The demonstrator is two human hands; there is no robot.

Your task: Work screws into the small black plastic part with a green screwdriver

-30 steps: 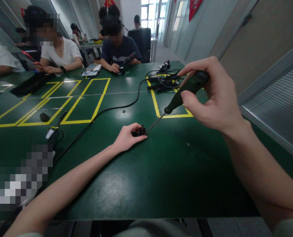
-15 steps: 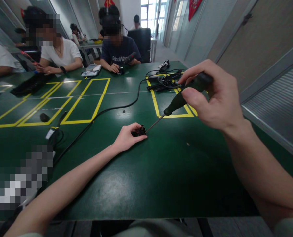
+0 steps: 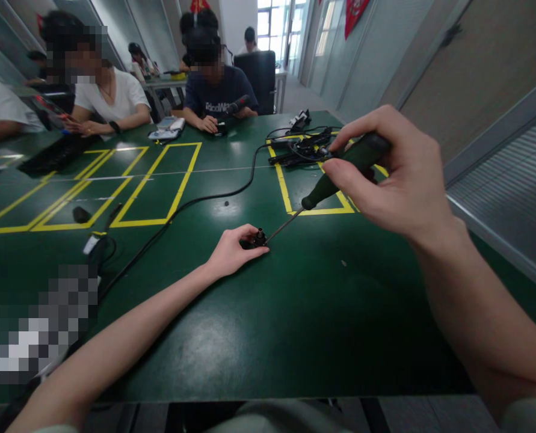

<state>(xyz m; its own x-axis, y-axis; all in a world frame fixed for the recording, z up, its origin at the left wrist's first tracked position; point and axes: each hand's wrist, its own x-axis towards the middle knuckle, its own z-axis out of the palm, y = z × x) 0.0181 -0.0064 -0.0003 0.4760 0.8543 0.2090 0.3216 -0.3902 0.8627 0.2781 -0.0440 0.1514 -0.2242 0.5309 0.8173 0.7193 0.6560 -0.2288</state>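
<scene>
Between the thumb and fingers of my left hand (image 3: 234, 252) is a small black part (image 3: 260, 237) with a short upright cylinder; its exact kind I cannot make out. It is held against the green tabletop (image 3: 304, 313). My right hand (image 3: 398, 180) is closed around the dark green handle of a screwdriver (image 3: 324, 189). The screwdriver slants down to the left, and its thin metal shaft reaches the right side of the black part. Whether the tip sits in a screw is too small to tell.
A black cable (image 3: 218, 196) curves across the table. Yellow tape (image 3: 181, 180) marks rectangles. Black parts and cables (image 3: 301, 150) lie heaped at the back right, a small black piece (image 3: 82, 214) at the left. Two people (image 3: 218, 90) (image 3: 109, 90) work across the table.
My right hand has turned slightly around the screwdriver handle, the thumb shifting left and up. The left hand and black part stay in place.
</scene>
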